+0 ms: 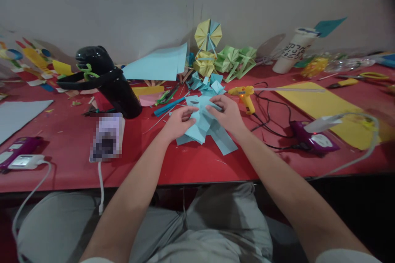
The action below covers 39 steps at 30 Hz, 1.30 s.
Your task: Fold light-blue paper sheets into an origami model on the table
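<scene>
Light blue paper pieces (197, 125) lie in a loose, overlapping pile on the red tabletop in front of me. At the pile's left side my left hand (180, 123) rests over the sheets, thumb and fingers apart. My right hand (227, 114) has its fingers curled round a blue paper piece (216, 106) at the pile's upper right. Just beyond are small folded blue scraps (203, 84). A yellow hot glue gun (246, 98) with a lit orange light lies to the right of my right hand.
A black tumbler (121, 94) and a phone (108, 137) stand left. Folded yellow and green paper shapes (230, 59) sit behind, beside blue sheets (160, 63). On the right are a purple power strip (311, 137), cords, yellow paper (327, 109) and a white cup (291, 51).
</scene>
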Available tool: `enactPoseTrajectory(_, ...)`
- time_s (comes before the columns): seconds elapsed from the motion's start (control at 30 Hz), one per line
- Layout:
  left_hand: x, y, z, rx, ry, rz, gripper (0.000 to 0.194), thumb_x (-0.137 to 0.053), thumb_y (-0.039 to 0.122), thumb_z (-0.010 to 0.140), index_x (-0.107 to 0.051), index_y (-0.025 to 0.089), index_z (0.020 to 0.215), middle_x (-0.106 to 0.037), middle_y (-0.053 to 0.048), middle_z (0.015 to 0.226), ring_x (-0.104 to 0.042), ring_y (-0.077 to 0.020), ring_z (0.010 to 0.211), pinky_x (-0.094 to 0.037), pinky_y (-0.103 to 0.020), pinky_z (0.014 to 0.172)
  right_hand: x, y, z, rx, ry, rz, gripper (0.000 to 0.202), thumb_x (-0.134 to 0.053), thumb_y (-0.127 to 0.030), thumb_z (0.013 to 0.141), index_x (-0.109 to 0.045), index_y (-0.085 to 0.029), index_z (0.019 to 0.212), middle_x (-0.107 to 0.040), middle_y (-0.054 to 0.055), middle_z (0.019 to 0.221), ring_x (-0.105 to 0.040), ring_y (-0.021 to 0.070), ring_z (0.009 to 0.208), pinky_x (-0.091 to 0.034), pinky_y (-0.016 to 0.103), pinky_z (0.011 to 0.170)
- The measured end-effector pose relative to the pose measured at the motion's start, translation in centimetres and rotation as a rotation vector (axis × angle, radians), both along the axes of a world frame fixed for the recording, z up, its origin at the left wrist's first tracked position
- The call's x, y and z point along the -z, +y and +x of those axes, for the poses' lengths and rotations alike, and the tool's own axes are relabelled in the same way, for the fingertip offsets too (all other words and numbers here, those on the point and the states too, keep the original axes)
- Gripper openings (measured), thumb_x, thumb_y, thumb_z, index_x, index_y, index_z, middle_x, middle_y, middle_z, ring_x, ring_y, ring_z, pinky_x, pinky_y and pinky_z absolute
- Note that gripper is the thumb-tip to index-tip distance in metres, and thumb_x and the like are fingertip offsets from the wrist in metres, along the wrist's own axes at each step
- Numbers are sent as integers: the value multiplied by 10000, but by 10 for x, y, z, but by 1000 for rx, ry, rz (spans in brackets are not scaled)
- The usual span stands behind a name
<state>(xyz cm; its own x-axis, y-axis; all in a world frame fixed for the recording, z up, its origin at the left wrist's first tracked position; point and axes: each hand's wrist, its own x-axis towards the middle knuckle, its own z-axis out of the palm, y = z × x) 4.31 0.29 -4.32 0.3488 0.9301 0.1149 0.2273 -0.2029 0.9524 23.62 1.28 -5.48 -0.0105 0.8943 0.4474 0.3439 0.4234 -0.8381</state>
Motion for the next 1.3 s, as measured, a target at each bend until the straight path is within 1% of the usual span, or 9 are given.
enactPoseTrajectory(0.1, 0, 1, 0, -18, 20, 24, 214, -596, 99, 771, -592, 168, 974, -664, -78, 1072, -625, -186, 1061, -485, -356, 930, -2, -1, -2, -105, 74, -65, 279, -688, -379, 750, -602, -194, 939, -684, 34, 832, -620, 169, 730, -486, 300, 643)
enactPoseTrajectory(0.2, 3, 2, 1, -46, 7, -3, 195, -609, 116, 766, -530, 181, 932, -641, -34, 900, -637, -153, 863, -503, -321, 814, -6, -3, -3, -158, 71, -76, 281, -670, -408, 760, -629, -187, 929, -680, 37, 845, -598, 170, 744, -483, 309, 669)
enactPoseTrajectory(0.4, 5, 4, 2, -76, -60, -118, 266, -609, 184, 800, -509, 187, 1046, -611, -3, 774, -603, -132, 703, -478, -278, 685, -10, -7, -3, -127, -105, 17, 229, -611, -388, 816, -607, -176, 729, -569, 3, 688, -490, 137, 650, -418, 286, 627)
enactPoseTrajectory(0.47, 5, 5, 2, -81, -62, -106, 233, -617, 206, 800, -549, 177, 1020, -605, -2, 743, -594, -131, 695, -470, -265, 667, -10, -8, -4, -114, -120, 44, 223, -606, -376, 822, -598, -177, 722, -557, 1, 677, -481, 133, 640, -412, 281, 617)
enactPoseTrajectory(0.57, 6, 6, 3, -40, -100, -98, 127, -606, 277, 810, -603, 164, 867, -615, -13, 748, -580, -132, 684, -465, -253, 627, -5, -8, -6, -91, -130, 93, 184, -608, -364, 826, -616, -183, 791, -606, 8, 732, -515, 136, 661, -435, 277, 633)
enactPoseTrajectory(0.7, 2, 4, 4, -57, -140, -168, 216, -599, 341, 814, -580, 156, 703, -530, 16, 612, -521, -112, 574, -450, -243, 566, 2, -7, -8, -55, -144, 166, 188, -626, -365, 824, -635, -178, 821, -666, 40, 804, -582, 161, 723, -473, 298, 685)
enactPoseTrajectory(0.9, -3, 3, 7, -88, -273, -328, 142, -545, 246, 837, -640, 144, 808, -539, 20, 622, -540, -108, 553, -496, -273, 611, 1, -10, -9, -135, -204, 265, 143, -611, -339, 853, -642, -200, 833, -693, 48, 853, -616, 174, 771, -494, 317, 715)
enactPoseTrajectory(1.17, 7, 7, 3, -31, -255, -288, 185, -625, 315, 802, -698, 146, 825, -541, 19, 594, -493, -100, 538, -415, -231, 555, 3, -12, -11, -131, -237, 291, 191, -614, -318, 857, -645, -211, 1012, -705, 59, 967, -633, 182, 830, -505, 322, 724)
enactPoseTrajectory(1.3, 7, 6, 3, -30, -277, -329, 164, -640, 303, 789, -687, 146, 773, -551, 18, 594, -506, -98, 543, -414, -232, 565, 4, -11, -12, -114, -227, 302, 158, -608, -292, 860, -641, -202, 986, -707, 55, 935, -632, 173, 802, -500, 310, 709)
